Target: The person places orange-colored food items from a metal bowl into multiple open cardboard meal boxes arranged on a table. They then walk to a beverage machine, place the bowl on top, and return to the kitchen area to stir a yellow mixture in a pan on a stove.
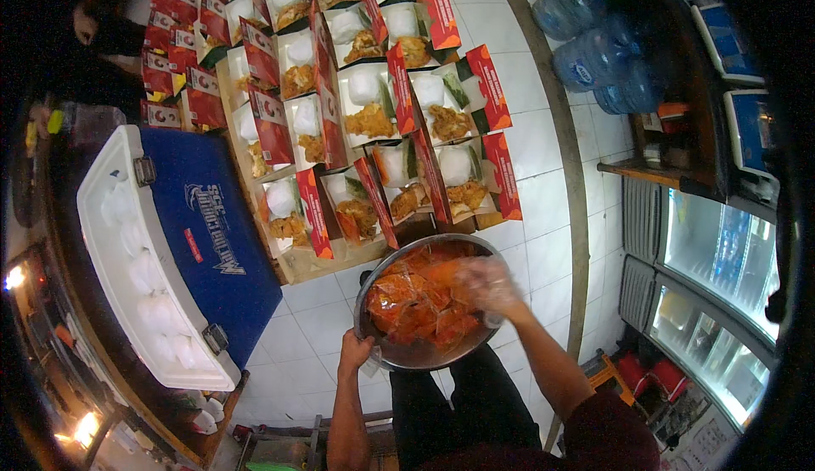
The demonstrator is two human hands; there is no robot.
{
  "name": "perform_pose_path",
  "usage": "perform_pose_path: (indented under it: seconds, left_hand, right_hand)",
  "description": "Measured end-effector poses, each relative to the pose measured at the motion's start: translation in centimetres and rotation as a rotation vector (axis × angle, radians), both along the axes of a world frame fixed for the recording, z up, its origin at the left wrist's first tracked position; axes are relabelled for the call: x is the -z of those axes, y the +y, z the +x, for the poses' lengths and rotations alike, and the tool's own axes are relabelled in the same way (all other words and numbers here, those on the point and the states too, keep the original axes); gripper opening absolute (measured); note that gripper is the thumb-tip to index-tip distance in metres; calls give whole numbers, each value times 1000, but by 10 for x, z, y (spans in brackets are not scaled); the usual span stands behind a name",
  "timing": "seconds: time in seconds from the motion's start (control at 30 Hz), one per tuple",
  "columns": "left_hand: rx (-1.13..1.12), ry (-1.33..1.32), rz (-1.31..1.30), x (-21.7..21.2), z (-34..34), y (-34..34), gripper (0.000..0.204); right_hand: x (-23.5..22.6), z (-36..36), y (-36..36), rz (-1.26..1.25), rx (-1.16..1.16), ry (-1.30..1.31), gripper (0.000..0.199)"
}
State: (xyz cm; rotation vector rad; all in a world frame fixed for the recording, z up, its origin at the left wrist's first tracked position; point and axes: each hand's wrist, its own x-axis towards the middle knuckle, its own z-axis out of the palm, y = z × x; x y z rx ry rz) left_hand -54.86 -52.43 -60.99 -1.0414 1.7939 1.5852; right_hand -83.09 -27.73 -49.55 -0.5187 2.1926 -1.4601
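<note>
Your left hand [355,352] is gripping the metal bowl [407,356] rim, fingers curled; your gloved right hand [488,288] is pinching 1 orange sauce packet [416,301].

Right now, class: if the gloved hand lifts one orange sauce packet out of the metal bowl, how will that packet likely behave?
A sauce packet looks like a soft, filled plastic pouch, so it probably sags rather than staying stiff. Its glossy film may slip against the gloved right hand. It seems small and light, since many are piled in the metal bowl that the left hand grips at the rim.

The left hand [355,352] is curled in a grip, forearm rising from below; the right hand [488,288], apparently gloved, reaches forward, fingers bent down. Both elbows are bent.
</note>
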Motion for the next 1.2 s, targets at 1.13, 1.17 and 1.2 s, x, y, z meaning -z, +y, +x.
perform_pose_path:
  seconds: [1.13,1.17,1.2]
  left_hand:
    - [-39,-41,1,-14,-11,5,25]
    - [-31,-64,-7,-15,-12,4,26]
    - [-13,-74,4,-16,-13,3,26]
  right_hand:
    - [53,-105,-52,549,309,414,38]
    - [41,-86,-44,436,353,458,33]
    - [28,-59,-33,470,236,352,32]
